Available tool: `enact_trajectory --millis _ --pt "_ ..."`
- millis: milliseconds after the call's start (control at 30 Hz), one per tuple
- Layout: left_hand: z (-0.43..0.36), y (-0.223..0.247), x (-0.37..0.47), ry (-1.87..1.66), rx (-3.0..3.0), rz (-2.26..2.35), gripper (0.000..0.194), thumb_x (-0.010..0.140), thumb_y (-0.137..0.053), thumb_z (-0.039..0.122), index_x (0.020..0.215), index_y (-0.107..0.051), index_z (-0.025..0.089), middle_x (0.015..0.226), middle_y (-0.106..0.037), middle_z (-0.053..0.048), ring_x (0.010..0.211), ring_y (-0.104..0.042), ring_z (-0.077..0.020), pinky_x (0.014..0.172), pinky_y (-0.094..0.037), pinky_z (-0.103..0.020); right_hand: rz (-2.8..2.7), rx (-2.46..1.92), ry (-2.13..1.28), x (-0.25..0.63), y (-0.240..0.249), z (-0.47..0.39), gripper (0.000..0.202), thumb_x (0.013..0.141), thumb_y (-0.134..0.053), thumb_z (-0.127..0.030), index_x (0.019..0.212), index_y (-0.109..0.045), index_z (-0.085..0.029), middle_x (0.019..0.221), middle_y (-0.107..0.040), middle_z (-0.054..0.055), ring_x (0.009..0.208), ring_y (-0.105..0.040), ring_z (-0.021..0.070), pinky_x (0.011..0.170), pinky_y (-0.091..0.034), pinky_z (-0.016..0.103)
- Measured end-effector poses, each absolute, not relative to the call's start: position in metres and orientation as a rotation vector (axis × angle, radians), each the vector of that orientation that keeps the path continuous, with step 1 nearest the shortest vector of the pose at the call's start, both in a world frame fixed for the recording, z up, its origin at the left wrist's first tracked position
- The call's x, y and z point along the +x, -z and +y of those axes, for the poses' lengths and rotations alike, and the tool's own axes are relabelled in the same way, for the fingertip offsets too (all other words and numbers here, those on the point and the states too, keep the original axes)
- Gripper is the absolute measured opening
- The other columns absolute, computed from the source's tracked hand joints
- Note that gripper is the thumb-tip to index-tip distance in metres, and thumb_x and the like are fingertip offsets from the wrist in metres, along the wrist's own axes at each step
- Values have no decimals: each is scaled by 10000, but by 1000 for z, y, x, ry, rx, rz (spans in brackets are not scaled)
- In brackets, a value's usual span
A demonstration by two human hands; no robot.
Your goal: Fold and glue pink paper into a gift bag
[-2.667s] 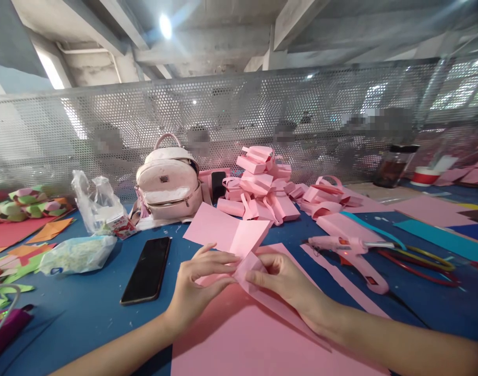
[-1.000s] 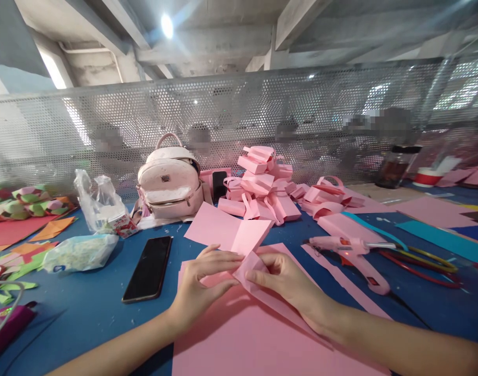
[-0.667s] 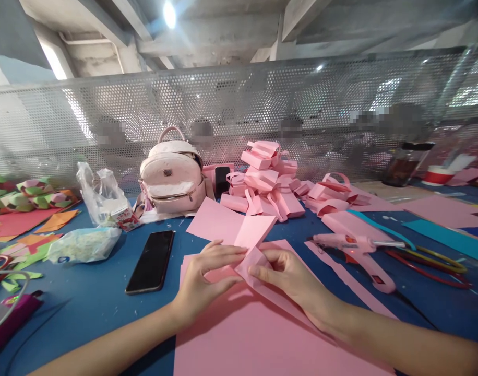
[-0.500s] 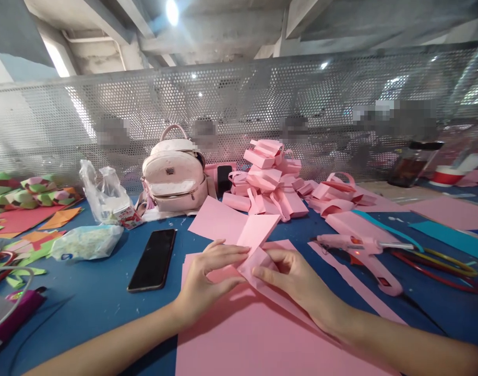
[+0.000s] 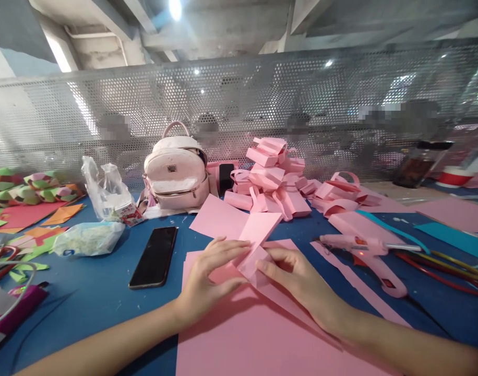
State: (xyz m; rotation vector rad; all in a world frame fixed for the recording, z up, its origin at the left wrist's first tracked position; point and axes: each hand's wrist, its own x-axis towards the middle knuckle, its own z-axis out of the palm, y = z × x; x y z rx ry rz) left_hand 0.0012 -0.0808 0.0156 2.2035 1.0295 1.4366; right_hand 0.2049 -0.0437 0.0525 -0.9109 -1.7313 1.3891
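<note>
My right hand (image 5: 291, 274) pinches a folded piece of pink paper (image 5: 260, 261) between thumb and fingers. One flat end of the piece sticks up away from me, and another part slants down under my right wrist. My left hand (image 5: 213, 274) is open, its fingers stretched out and thumb spread. Its fingertips touch the left side of the fold. Beneath both hands lies a large sheet of pink paper (image 5: 231, 342). A further pink sheet (image 5: 211, 216) lies just beyond them.
Folded pink paper pieces (image 5: 266, 177) are heaped at the back. A pink glue gun (image 5: 364, 250) lies to the right, near cords (image 5: 450, 263). To the left are a black phone (image 5: 155, 258), a plastic packet (image 5: 88, 239) and a power strip (image 5: 18, 308). Behind stands a backpack (image 5: 176, 175).
The hands and folded paper keep nearly the same pose. The whole view has shifted slightly, so things appear a little further right.
</note>
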Motion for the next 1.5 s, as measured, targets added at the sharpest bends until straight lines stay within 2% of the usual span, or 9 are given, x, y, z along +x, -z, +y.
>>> enact_trajectory --millis 100,267,367,633,1067,1233,1500 --pt "-81 -15 2 -1430 2202 1038 472 882 -698 424 1334 -592 341 1322 -672 -33 1258 -597 -237 1159 -303 -470 -1693 -923 -1450 205 -52 -44 353 756 -743 -554 713 -741 -204 757 -695 21 797 -633 213 761 -494 319" --pt "-80 -13 3 -1437 2232 1009 462 888 -687 433 1332 -593 345 1327 -669 -40 1247 -606 -239 1152 -314 -474 -1502 -1002 -1551 205 -49 -43 384 722 -765 -591 846 -756 -227 952 -721 35 984 -618 239 898 -472 337" --pt "-80 -12 3 -1446 2234 1007 473 883 -691 437 1336 -589 350 1328 -668 -40 1246 -607 -241 1148 -320 -470 -1505 -1000 -1534 205 -51 -42 395 691 -789 -590 831 -743 -224 918 -710 27 928 -609 219 854 -472 313" --pt "-81 -12 4 -1436 2240 980 475 893 -688 419 1351 -572 370 1331 -666 -35 1244 -608 -242 1147 -320 -484 -1540 -881 -1552 205 -51 -42 316 718 -814 -496 827 -714 -217 867 -690 5 856 -610 171 805 -470 269" --pt "-81 -10 4 -1420 2263 992 496 883 -701 421 1358 -561 395 1312 -680 -25 1222 -627 -242 1162 -310 -497 -1641 -863 -1492 207 -52 -42 290 785 -748 -494 812 -706 -209 844 -692 13 831 -607 169 779 -467 279" --pt "-81 -8 5 -1456 2258 981 500 869 -718 415 1347 -573 394 1271 -704 -22 1183 -655 -239 1151 -346 -491 -1650 -860 -1483 207 -52 -42 289 789 -743 -486 809 -704 -200 844 -699 19 829 -613 170 784 -471 284" --pt "-82 -9 5 -1433 2288 976 505 882 -702 411 1364 -569 341 1261 -706 -68 1173 -659 -268 1138 -366 -529 -1706 -884 -1398 207 -52 -43 295 785 -733 -490 799 -692 -197 822 -679 20 784 -605 174 724 -472 293"
